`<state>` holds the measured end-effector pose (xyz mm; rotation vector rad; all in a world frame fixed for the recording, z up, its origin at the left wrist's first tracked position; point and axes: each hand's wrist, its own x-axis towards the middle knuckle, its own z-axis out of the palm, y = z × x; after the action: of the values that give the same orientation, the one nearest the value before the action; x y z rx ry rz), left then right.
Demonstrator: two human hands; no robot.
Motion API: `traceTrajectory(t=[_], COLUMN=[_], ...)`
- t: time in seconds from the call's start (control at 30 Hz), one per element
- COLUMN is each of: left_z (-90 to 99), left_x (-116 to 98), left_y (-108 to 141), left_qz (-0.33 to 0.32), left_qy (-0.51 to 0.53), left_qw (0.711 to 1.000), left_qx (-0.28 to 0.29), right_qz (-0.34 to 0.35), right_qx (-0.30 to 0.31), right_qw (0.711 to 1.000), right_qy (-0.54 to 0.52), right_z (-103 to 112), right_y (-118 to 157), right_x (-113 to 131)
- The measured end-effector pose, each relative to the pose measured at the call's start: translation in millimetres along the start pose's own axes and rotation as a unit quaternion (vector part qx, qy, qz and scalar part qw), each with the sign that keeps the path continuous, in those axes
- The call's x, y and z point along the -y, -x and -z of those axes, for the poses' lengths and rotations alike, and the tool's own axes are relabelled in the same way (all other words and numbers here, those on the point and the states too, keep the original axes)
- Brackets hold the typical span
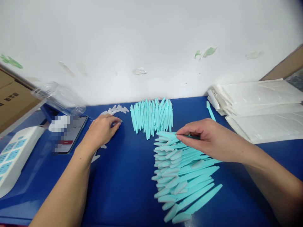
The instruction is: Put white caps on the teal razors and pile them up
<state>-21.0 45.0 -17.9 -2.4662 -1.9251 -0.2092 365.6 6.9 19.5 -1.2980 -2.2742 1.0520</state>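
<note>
My right hand (203, 138) pinches a turquoise stick, which looks like an eyebrow razor (167, 135), just above the near pile. That pile of turquoise eyebrow razors (194, 186) lies sideways, many with pale translucent caps at their left ends. Left of it, my left hand (101, 130) has thumb and forefinger closed around a small pale cap (121, 121), only its tip showing. Loose translucent caps (115, 110) lie behind and beside that hand, partly hidden by it. Between the hands, farther back, a second pile of razors (151, 116) points toward me.
One razor (210, 111) lies alone near white plastic bags (262, 94) at the right. At left are a phone (73, 134), a white power strip (21, 151), a clear plastic jar (59, 96) and a cardboard box (14, 97). A white wall (151, 47) closes off the blue table (118, 183).
</note>
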Motion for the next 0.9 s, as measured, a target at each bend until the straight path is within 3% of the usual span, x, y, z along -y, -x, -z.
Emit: traceTrajectory(t=[0.17, 0.4, 0.5, 0.57, 0.7, 0.8, 0.9], left_z=[-0.8, 5.9, 19.4, 27.5, 31.5, 26.1, 21.1], left_x=[1.2, -0.1, -11.9, -28.3, -71.3, -94.0, -101.2], left_y=[0.6, 6.9, 14.7, 20.0, 26.0, 27.7, 29.4], left_qz=[-0.003, 0.006, 0.051, 0.081, 0.078, 0.087, 0.092], left_qy=[0.015, 0.017, 0.086, 0.221, 0.469, 0.535, 0.553], left_qw=[1.0, 1.0, 0.995, 0.97, 0.875, 0.833, 0.819], left_qx=[0.009, 0.008, 0.017, 0.052, 0.088, 0.11, 0.123], right_qz=[-0.009, 0.075, 0.033, -0.016, -0.037, -0.029, -0.025], right_qx=[-0.005, 0.045, 0.061, 0.081, 0.095, 0.096, 0.11], right_qw=[1.0, 0.996, 0.997, 0.995, 0.99, 0.988, 0.985], right_qy=[0.002, 0.01, -0.02, -0.058, -0.101, -0.115, -0.127], right_z=[1.7, 4.8, 2.3, 0.0, -3.9, -5.3, -5.2], right_y=[2.3, 2.5, 3.4, 4.1, 3.3, 1.1, -0.5], right_x=[-2.0, 0.0, 0.0, -0.5, 0.3, 1.6, 1.6])
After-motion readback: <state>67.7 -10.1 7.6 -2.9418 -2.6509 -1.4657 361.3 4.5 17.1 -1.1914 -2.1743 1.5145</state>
